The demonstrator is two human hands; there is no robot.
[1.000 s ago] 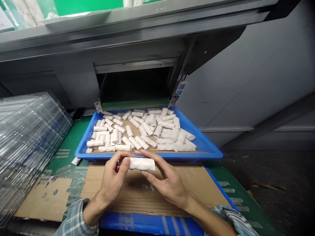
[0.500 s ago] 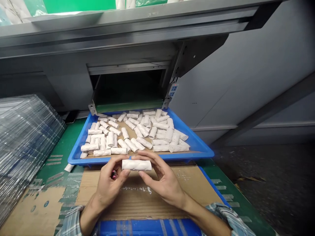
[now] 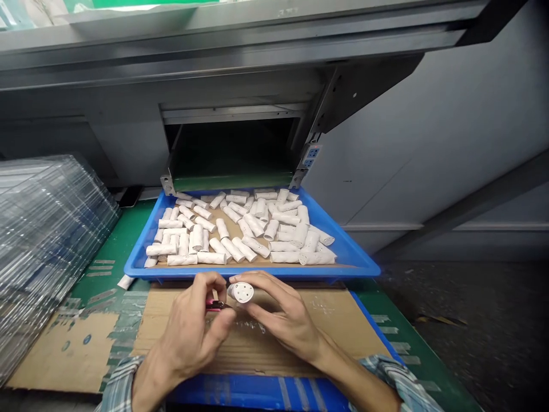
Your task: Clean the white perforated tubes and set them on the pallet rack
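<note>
White tube [image 3: 241, 292] held end-on above cardboard [image 3: 274, 349], right hand [image 3: 283, 315] fingers closed round it. Left hand [image 3: 189, 326] fingers pinch small pink-handled tool [image 3: 213, 305], tip just beside tube. Blue tray [image 3: 253, 273] beyond holds many loose white tubes [image 3: 212, 258].

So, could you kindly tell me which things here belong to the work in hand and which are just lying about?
In use: left hand, pink-handled tool, right hand, white tube, blue tray of tubes.
Lying about: clear plastic sheets, phone, cardboard.
</note>
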